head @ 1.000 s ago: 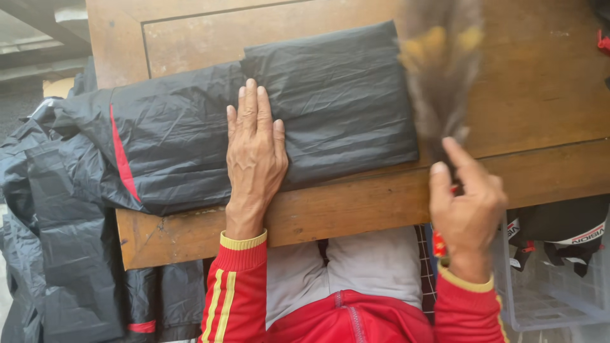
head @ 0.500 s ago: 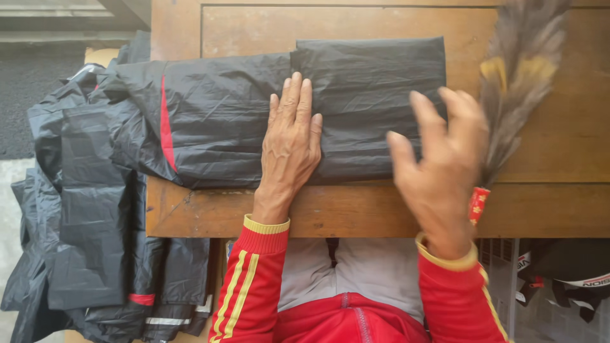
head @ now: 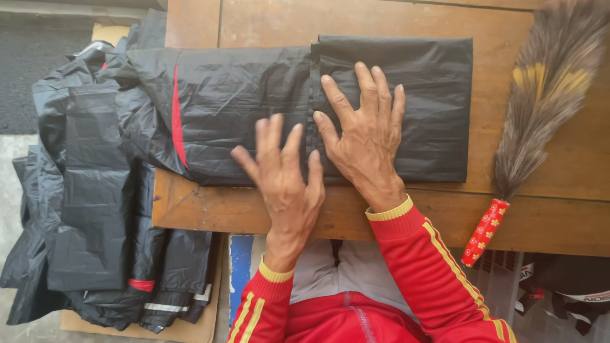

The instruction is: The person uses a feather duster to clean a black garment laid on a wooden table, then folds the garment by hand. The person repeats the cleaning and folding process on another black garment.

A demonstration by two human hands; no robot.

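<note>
A black plastic raincoat (head: 222, 108) with a red stripe lies partly folded on a wooden table (head: 546, 216). Its folded right part (head: 432, 82) forms a neat rectangle. My right hand (head: 365, 136) lies flat on that part, fingers spread, palm down. My left hand (head: 283, 178) rests beside it to the left, fingers apart, on the coat's lower edge near the table's front edge. Neither hand grips anything. The coat's unfolded left end hangs over the table's left edge.
A feather duster (head: 546, 95) with a red flowered handle (head: 484, 232) lies on the table's right side. More black raincoats (head: 95, 209) are heaped on cardboard (head: 184, 329) left of the table. A clear plastic box (head: 559, 298) stands at lower right.
My right hand has come away from the feather duster, which now lies on the table, and has settled flat on the folded coat. My left hand has shifted left and nearer the front edge.
</note>
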